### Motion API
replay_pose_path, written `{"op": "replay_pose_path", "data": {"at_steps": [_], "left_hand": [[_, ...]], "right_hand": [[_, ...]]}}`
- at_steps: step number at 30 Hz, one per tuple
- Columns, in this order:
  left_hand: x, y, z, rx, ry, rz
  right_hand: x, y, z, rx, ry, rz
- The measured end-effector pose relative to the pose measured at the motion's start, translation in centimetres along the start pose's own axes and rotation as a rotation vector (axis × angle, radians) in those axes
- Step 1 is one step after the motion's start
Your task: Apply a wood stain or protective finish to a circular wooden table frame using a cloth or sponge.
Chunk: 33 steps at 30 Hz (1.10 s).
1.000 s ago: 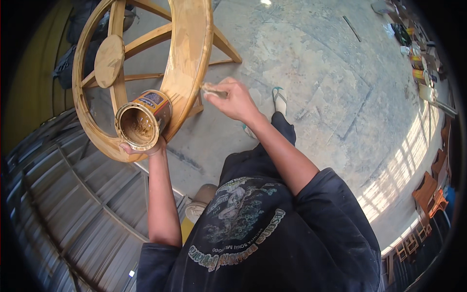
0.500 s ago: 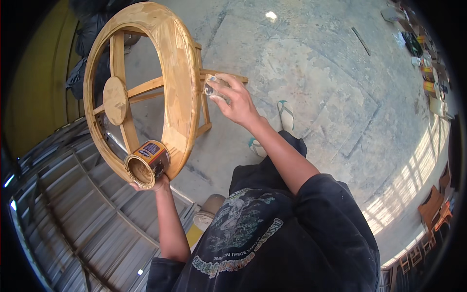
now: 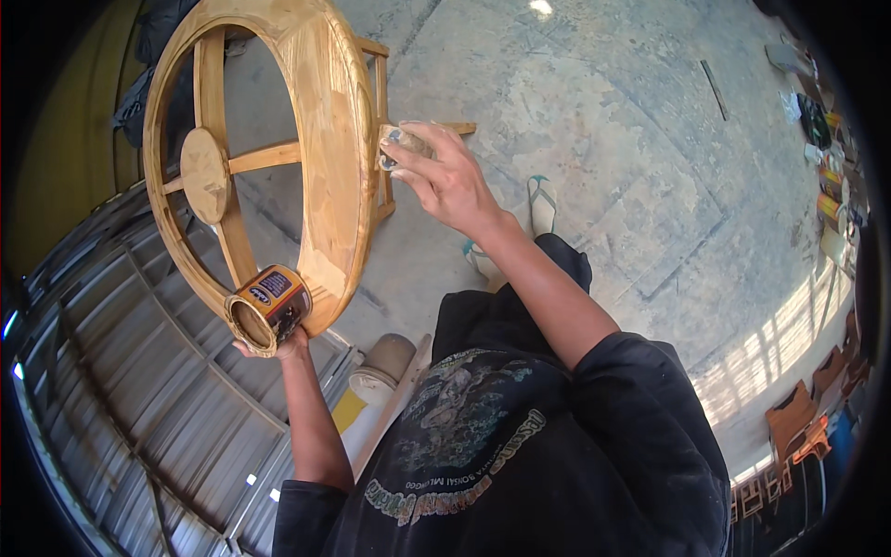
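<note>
The person seems to be smoothing brown paste along a round wooden frame (image 3: 329, 148), which is stretching up past the left fingers. The left hand (image 3: 291, 345) is holding a metal tin (image 3: 272, 302), fingers curled around it from below. The tin is tipping, with brown paste coating its mouth; nobody can tell how much is inside. Right of those fingers, a grey bucket (image 3: 390, 353) is sitting, its insides hidden. The right hand (image 3: 452, 181) is pinching a small smeared pad (image 3: 401, 148), fingers clamped on it, close by the frame's edge; touching or not, one cannot tell. The next stroke is probably calling for a flat pad and a steady tin.
</note>
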State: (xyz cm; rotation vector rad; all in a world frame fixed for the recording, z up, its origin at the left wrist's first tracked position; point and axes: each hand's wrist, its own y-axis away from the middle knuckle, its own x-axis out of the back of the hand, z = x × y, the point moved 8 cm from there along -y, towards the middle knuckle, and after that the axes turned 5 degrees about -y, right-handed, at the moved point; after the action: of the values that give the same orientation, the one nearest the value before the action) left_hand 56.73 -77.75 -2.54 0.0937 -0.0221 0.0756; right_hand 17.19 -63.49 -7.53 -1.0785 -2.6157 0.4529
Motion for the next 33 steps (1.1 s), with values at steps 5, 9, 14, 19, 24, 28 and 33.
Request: {"op": "replay_pose_path", "data": {"at_steps": [5,9,14,19,24,28,33], "left_hand": [[-0.6,-0.4,-0.5,0.008,0.02,-0.013],[0.1,-0.3,-0.5,0.003,0.002,0.031],[-0.4,-0.3,-0.3,-0.005,0.008,-0.012],[0.6,-0.2,-0.2,0.009,0.013,-0.01],[2.5,-1.0,0.2,-0.012,0.006,-0.027],[3.6,-1.5,0.0,-0.015,0.005,-0.034],[4.4,-1.6,0.3,-0.019,0.011,-0.04]], "right_hand": [[-1.5,-0.1,1.8,0.059,-0.005,-0.082],[-1.7,2.2,2.7,0.006,0.07,-0.154],[-1.8,1.7,0.3,0.053,-0.008,-0.068],[-3.2,4.3,2.7,-0.05,0.197,-0.285],[-1.8,0.0,2.1,-0.46,-0.114,0.025],[-4.1,-0.4,1.7,-0.488,-0.067,-0.042],[-6.4,4.3,-0.8,-0.424,-0.153,-0.018]]}}
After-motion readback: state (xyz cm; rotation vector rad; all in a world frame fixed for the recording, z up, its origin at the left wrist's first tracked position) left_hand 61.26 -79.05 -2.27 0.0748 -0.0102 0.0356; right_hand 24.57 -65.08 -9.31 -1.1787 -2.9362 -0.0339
